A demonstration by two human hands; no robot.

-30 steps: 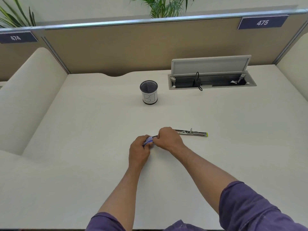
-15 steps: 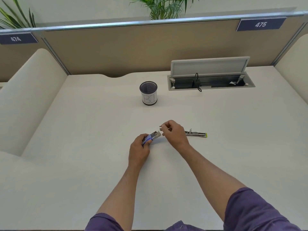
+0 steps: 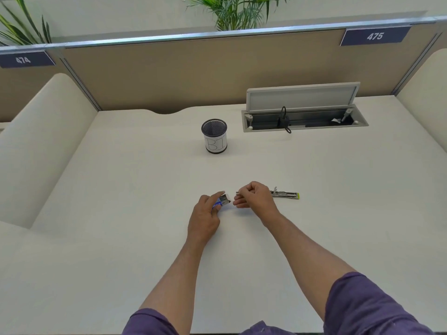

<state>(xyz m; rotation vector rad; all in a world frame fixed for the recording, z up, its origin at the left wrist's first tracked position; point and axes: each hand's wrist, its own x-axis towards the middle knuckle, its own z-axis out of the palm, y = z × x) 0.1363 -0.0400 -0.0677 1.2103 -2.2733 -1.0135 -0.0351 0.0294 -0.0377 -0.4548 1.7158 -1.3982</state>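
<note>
My left hand (image 3: 205, 217) holds a small blue and white box (image 3: 222, 201) between thumb and fingers, its open white end pointing right, low over the desk (image 3: 121, 213). My right hand (image 3: 254, 197) is just to the right of it, fingers curled, pinching a small thin dark piece (image 3: 238, 193) that is too small to make out. Behind the right hand a metal drawing compass (image 3: 285, 194) with a yellow-green tip lies flat on the desk.
A black mesh pen cup (image 3: 214, 136) with a white label stands further back at the middle. An open cable hatch (image 3: 304, 117) with its lid raised sits at the back right. A tan partition (image 3: 193, 73) closes the far edge, with cream side panels left and right.
My hands were together at the box a second ago. The right hand has drawn away to the right with the small piece, and the box's white end now shows.
</note>
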